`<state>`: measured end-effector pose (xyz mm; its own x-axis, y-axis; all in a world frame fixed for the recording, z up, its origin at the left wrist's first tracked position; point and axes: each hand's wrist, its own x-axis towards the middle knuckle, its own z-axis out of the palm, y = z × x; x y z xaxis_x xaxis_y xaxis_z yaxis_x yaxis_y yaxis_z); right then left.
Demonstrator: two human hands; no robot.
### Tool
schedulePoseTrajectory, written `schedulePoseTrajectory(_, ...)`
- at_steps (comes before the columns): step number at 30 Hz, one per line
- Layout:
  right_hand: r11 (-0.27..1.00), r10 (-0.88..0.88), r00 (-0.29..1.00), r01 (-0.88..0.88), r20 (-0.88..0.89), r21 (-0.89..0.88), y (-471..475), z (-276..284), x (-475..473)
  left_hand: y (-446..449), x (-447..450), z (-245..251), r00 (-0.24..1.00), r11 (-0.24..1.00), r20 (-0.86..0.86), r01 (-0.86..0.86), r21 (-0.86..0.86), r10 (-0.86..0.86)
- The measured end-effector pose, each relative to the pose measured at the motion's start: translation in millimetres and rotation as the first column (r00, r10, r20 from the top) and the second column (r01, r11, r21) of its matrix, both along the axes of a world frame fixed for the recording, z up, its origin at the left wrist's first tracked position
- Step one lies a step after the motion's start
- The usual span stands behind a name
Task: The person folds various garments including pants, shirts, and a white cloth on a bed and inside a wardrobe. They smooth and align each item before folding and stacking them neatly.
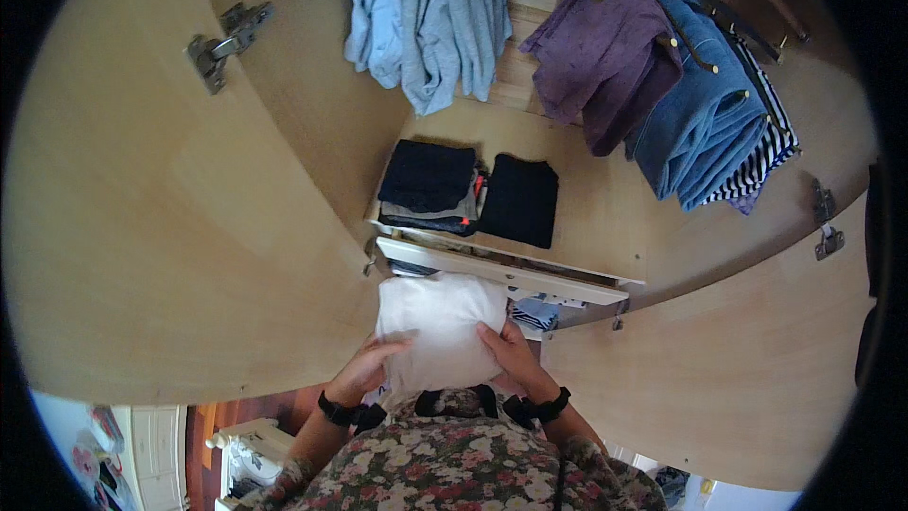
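A folded white cloth item (443, 319) is held in front of my body, below the wardrobe's drawer front. On its left edge lies my left hand (372, 362), thumb on top. My right hand (509, 351) grips the right edge, also with the thumb over the fabric. Beyond it, on the wardrobe shelf (596, 213), a stack of folded dark and grey clothes (429, 177) stands beside a folded black garment (521, 200). The drawer (496, 271) just under that shelf is slightly pulled out. Folded blue and striped clothes (537, 312) show beneath it.
Wardrobe doors stand open at left (163, 213) and right (695, 369). Overhead, light blue and grey clothes (433, 21), a purple garment (603, 57), blue jeans (702, 99) and striped clothing (755, 163) hang from rods. Behind at lower left is white furniture (152, 447).
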<state>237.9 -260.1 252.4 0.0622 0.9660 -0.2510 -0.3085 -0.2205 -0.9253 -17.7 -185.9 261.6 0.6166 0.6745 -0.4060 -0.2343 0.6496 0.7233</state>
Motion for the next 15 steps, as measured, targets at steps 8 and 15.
schedulePoseTrajectory(8,0.972,-0.215,0.975,0.219,0.05,-0.082,18,8,47,78,111,6,0.855,0.814,-0.213,0.517,0.265,-0.473)
schedulePoseTrajectory(15,0.977,-0.213,0.976,0.212,-0.039,-0.028,60,0,118,119,177,-10,0.867,0.826,-0.131,0.497,0.265,-0.48)
